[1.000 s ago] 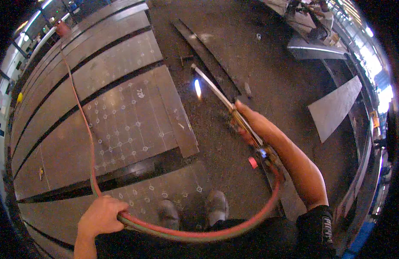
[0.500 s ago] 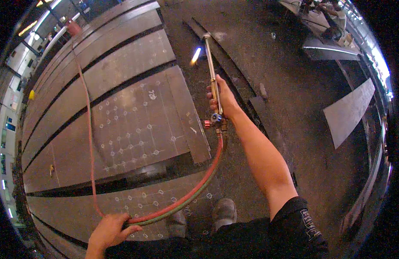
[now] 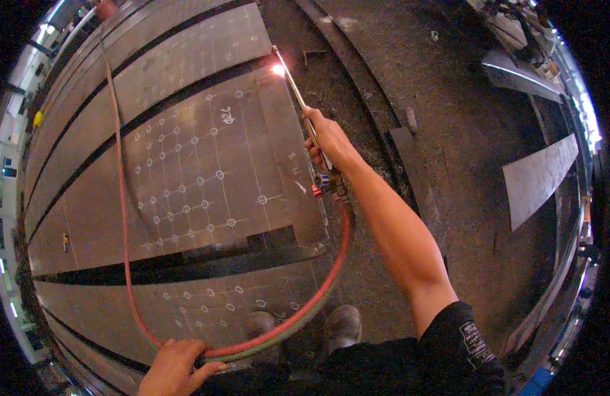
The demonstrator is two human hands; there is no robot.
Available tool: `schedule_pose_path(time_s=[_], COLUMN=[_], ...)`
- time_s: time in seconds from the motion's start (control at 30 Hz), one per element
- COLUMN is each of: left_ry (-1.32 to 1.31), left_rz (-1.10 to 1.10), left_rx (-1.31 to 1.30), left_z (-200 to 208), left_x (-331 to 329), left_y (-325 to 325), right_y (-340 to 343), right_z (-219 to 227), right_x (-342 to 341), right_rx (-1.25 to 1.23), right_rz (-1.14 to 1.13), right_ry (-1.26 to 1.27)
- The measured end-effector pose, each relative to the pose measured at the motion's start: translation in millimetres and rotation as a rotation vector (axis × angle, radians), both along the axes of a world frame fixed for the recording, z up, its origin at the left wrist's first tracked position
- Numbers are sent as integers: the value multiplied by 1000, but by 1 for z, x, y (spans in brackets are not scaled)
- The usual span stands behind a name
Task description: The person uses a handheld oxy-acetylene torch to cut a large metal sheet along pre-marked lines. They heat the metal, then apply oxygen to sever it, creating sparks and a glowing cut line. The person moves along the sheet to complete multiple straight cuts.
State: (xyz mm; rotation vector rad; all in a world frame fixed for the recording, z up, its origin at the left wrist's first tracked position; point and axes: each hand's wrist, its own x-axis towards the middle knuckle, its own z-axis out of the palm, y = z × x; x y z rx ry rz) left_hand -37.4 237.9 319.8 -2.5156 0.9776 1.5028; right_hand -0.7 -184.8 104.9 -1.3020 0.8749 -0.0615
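Observation:
My right hand [image 3: 326, 137] is wrapped round the handle of a cutting torch [image 3: 294, 86], arm stretched forward. At the torch's far end a bright glow [image 3: 278, 68] sits at the upper right corner of a steel plate [image 3: 206, 155] marked with chalk circles and lines. Whether the tip touches the plate is lost in the glare. Blue and red valve knobs [image 3: 322, 182] show just below the grip. From there a red and green twin hose [image 3: 315, 303] loops down to my left hand [image 3: 176, 366], whose fingers close over it near the lower edge.
More chalk-marked plates [image 3: 192, 59] lie in rows to the left, with dark gaps between. My shoes [image 3: 343, 325] stand at the nearest plate's right end. Long steel strips [image 3: 357, 63] and a loose plate [image 3: 541, 181] lie on the dirty floor to the right.
The torch has swung left and its head now meets the plate's corner. The flame, earlier a long jet beside the plates, is now a round bright glow. The left hand keeps the hose.

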Motion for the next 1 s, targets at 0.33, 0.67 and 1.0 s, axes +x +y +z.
schedule_pose_path(time_s=[0.33,0.67,1.0], left_ry=[-15,-7,11], left_rz=[-33,-33,-8], left_rx=[-26,-30,-15], left_z=[0,8,11], left_x=[3,4,5], left_y=[-3,-10,-13], right_y=[-10,-8,-8], right_z=[-12,-10,-4], right_x=[4,3,7], right_rx=[-49,-60,-86], right_rz=[5,26,14], right_ry=[51,40,71])
